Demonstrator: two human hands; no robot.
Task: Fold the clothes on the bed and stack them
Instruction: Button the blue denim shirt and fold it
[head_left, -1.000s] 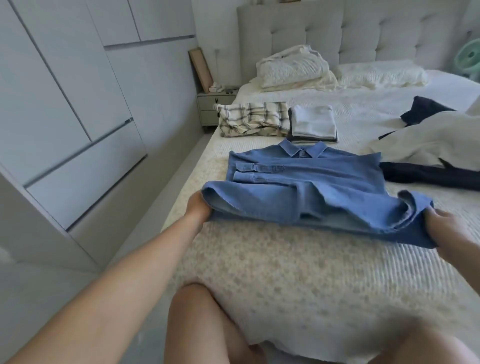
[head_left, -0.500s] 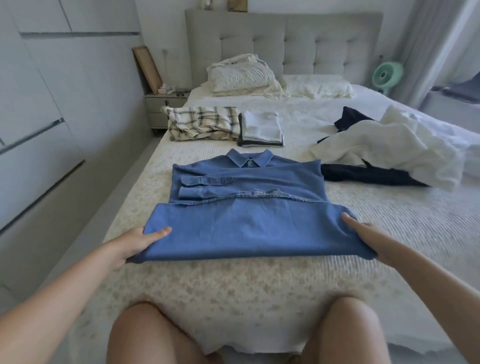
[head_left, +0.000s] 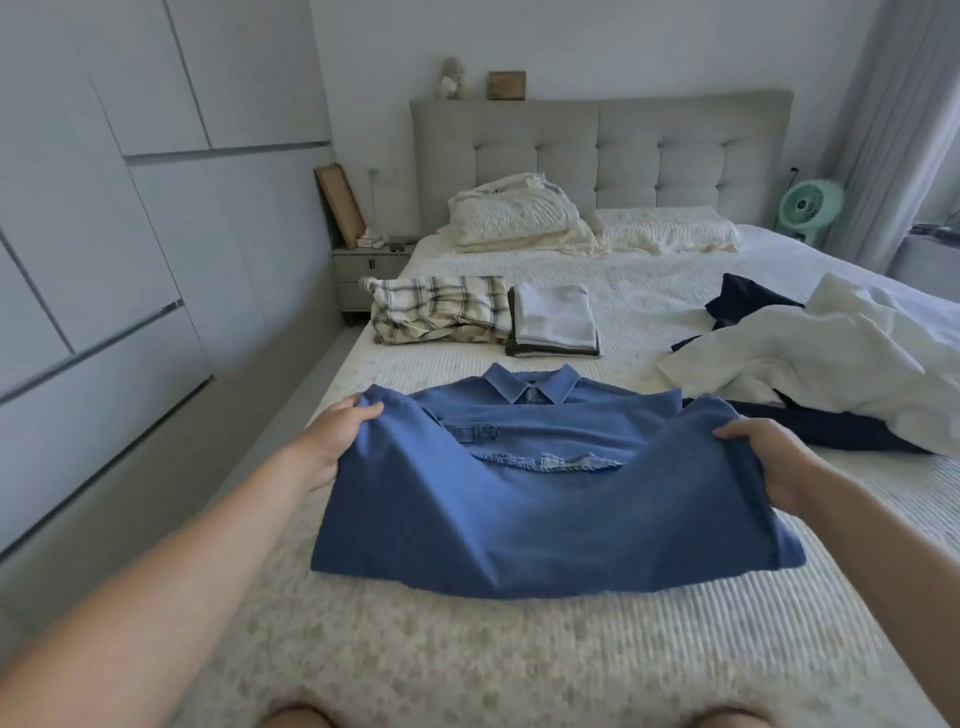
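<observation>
A blue denim shirt (head_left: 550, 509) lies collar-away on the bed (head_left: 519, 665), its lower half lifted and carried up toward the collar. My left hand (head_left: 337, 441) grips the shirt's left fold corner. At the right fold corner, my right hand (head_left: 769, 457) grips the cloth. Beyond the shirt lie a folded plaid shirt (head_left: 441, 309) and a stack of folded white and dark clothes (head_left: 556, 322). To the right, a loose white garment (head_left: 810, 364) lies over dark navy clothes (head_left: 831, 431).
Pillows and a folded blanket (head_left: 519, 215) sit at the grey headboard. A nightstand (head_left: 369, 270) stands at the bed's far left, wardrobe doors (head_left: 104, 260) run along the left wall, and a green fan (head_left: 810, 205) stands at the far right.
Both hands have raised the shirt's folded lower edge off the bed and moved it away from me, toward the collar. The camera has tilted up.
</observation>
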